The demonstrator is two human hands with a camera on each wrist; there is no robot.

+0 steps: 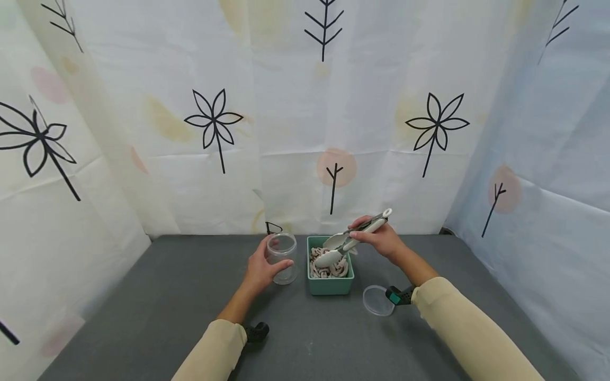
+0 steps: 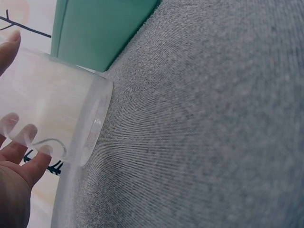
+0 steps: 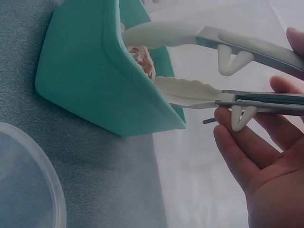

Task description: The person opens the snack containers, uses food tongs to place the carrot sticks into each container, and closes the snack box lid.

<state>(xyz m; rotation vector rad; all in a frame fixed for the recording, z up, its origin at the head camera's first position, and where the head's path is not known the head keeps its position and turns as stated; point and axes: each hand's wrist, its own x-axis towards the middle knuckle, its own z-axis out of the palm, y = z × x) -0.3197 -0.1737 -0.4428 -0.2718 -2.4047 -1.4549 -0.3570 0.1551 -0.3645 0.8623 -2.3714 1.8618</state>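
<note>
My left hand (image 1: pixel 258 271) holds a clear empty jar (image 1: pixel 282 262), thumb on the near side and fingers round the far side. The jar stands upright on the table without a lid; its base meets the grey cloth in the left wrist view. In my right hand (image 1: pixel 381 241) is a pair of white and grey kitchen tongs (image 3: pixel 187 92), gripped by the arms. Their two scalloped heads are spread apart and dip into a green rectangular box (image 1: pixel 331 287). Inside it lie pale, pinkish-beige rope-like loops (image 1: pixel 339 269). The rim hides the tips in the right wrist view.
A round translucent lid (image 1: pixel 378 301) lies flat on the grey table (image 1: pixel 310 338), right of the box and beneath my right wrist. Patterned white curtains (image 1: pixel 286 116) enclose the table at the back and both sides.
</note>
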